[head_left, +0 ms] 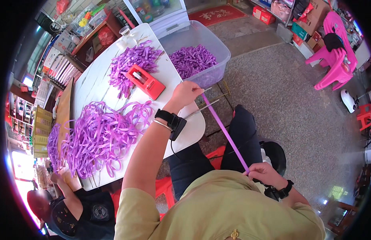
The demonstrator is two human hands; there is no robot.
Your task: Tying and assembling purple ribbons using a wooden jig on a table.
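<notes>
Purple ribbon (224, 130) taut; left hand (187, 94), outstretched near frame centre, pinches upper end; right hand (267, 175), lower right, pinches lower; hands apart.

One taut ribbon (225, 133) — one dispenser (151, 85)

Stocked shelves (22, 114) and a glass-fronted cooler (158, 13) suggest a shop.

Item, seen on my remote feed: red floor mat (218, 15), yellow characters across its middle. Item: co-worker's dark shirt (89, 218), pale round emblem, detail illegible to me. Item: red box (264, 15), pale print, too small for me to read.
</notes>
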